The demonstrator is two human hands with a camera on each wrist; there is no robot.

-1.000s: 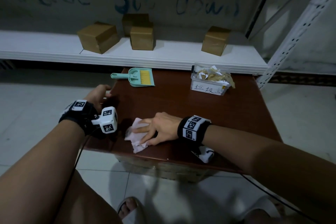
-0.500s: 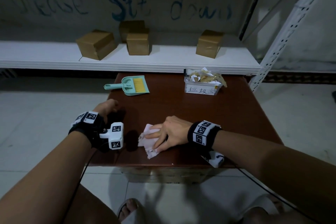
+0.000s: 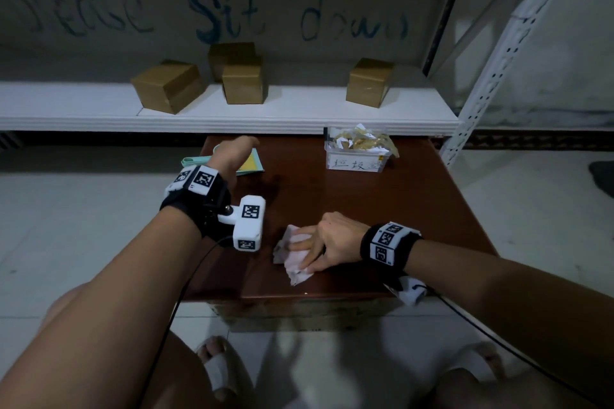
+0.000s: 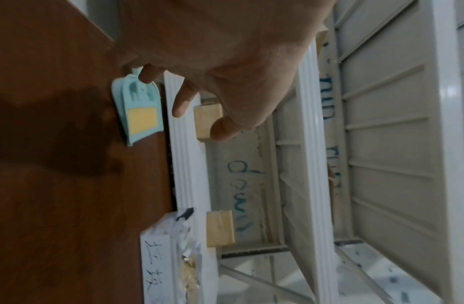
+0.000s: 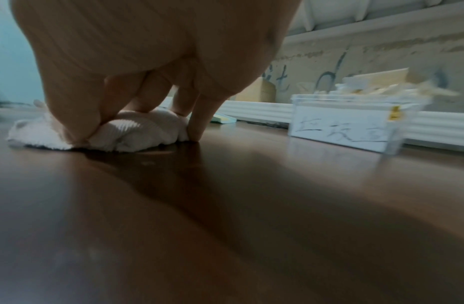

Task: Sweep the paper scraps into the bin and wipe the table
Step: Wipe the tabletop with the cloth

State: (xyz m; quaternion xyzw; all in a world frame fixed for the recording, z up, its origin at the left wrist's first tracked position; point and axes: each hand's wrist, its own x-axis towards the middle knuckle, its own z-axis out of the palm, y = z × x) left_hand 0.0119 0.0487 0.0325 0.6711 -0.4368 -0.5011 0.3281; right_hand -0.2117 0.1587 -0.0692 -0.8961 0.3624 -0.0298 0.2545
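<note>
My right hand (image 3: 307,251) rests on a bunched white cloth (image 3: 294,259) near the front edge of the brown table (image 3: 365,209). In the right wrist view the thumb and fingers (image 5: 197,121) curl down around the cloth (image 5: 137,133) and press it to the wood. My left hand (image 3: 237,151) hovers, relaxed and holding nothing, over the teal dustpan with its yellow brush (image 3: 254,164) at the table's back left. The left wrist view shows those fingers (image 4: 182,100) just above the dustpan (image 4: 139,111). A clear labelled bin (image 3: 357,161) at the back holds paper scraps (image 3: 360,139).
Right behind the table runs a low white shelf (image 3: 299,109) carrying several cardboard boxes (image 3: 167,86). A white perforated upright (image 3: 491,76) stands at the back right. My slippered feet (image 3: 216,368) are on the tiled floor below the front edge.
My left hand left the table's left edge, rose and moved forward over the dustpan. My right hand slid the cloth a little to the right along the front of the table.
</note>
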